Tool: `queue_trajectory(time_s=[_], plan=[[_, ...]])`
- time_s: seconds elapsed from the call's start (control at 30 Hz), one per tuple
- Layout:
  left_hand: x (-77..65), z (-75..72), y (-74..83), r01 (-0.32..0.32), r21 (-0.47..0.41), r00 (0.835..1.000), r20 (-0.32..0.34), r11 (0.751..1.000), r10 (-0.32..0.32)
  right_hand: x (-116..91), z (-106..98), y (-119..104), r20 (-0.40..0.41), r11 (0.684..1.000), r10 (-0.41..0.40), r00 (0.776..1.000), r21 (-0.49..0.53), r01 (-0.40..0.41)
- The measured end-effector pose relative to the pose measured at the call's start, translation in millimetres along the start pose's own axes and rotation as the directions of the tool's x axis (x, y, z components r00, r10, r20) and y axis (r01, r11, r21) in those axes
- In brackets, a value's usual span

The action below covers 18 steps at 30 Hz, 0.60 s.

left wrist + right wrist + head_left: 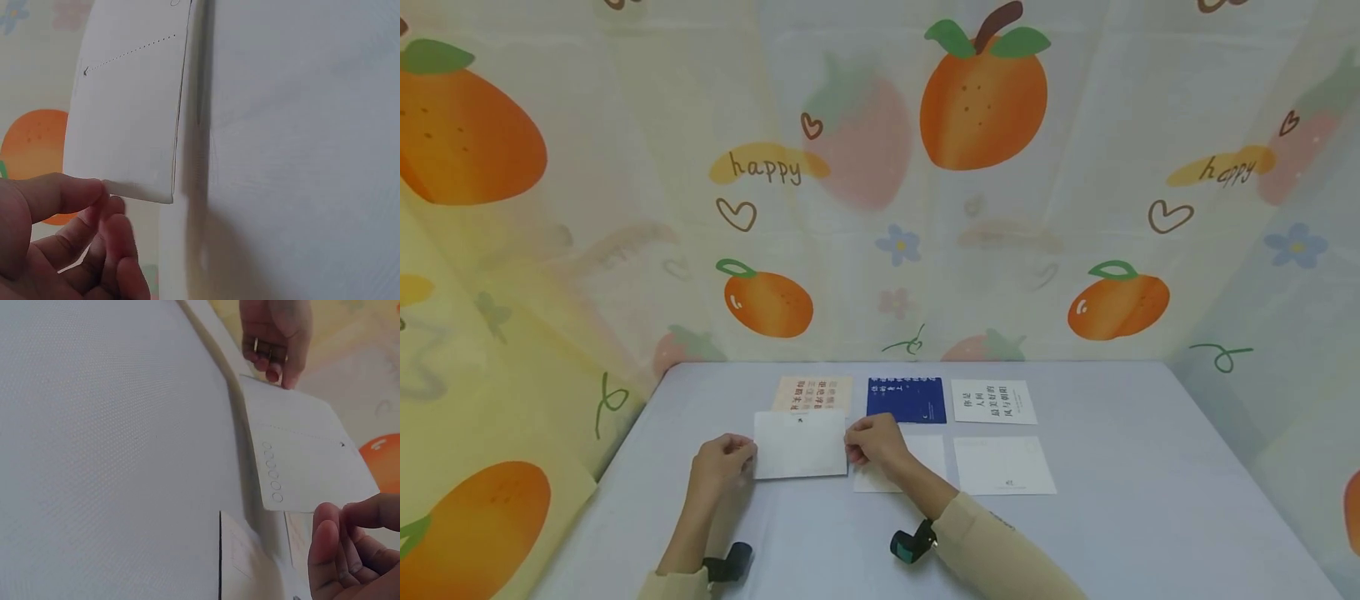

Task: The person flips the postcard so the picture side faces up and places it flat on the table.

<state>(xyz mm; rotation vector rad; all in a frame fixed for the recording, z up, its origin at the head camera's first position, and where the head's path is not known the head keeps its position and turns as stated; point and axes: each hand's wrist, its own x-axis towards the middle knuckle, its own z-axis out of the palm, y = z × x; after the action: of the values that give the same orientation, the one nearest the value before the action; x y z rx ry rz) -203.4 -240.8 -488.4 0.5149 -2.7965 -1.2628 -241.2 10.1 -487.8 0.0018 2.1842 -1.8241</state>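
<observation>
A white postcard (800, 446) is held up off the table between both hands, tilted with its blank-looking face towards me. My left hand (718, 467) pinches its left edge between thumb and fingers. At the opposite edge, my right hand (880, 440) pinches with thumb and index finger. A dotted line and a row of small circles show on this postcard (300, 447) in the right wrist view. Its edge looks thick in the left wrist view; whether several cards are stacked there I cannot tell. Behind it a cream card with orange-brown writing (812, 392) is partly covered.
A dark blue card (917, 400) and a white card with black writing (995, 402) lie in the back row. In front of them lie two white cards, the left one (925, 454) partly behind my right forearm, the other (1006, 465) further right. A fruit-printed curtain (865, 250) rises behind the table (1120, 500).
</observation>
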Motion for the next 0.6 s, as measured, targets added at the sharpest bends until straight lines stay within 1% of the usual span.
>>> queue_trajectory(time_s=[0.2, 0.43, 0.6], plan=[[1.2, 0.6, 2.7, -0.01, -0.021, 1.0, -0.01, 1.0, 0.01, 0.2, -3.2, -0.8, 0.002, 1.0, -0.004, 1.0, 0.018, 0.004], [2.3, -0.6, 4.9, -0.042, -0.06, 0.999, -0.03, 0.997, 0.041, 0.0, -4.6, -2.3, 0.007, 0.998, -0.01, 1.0, 0.059, 0.01], [2.8, -1.2, 4.6, -0.026, -0.077, 0.999, -0.034, 0.997, 0.023, 0.6, -5.1, -1.9, 0.001, 0.996, -0.019, 1.0, 0.089, 0.018]])
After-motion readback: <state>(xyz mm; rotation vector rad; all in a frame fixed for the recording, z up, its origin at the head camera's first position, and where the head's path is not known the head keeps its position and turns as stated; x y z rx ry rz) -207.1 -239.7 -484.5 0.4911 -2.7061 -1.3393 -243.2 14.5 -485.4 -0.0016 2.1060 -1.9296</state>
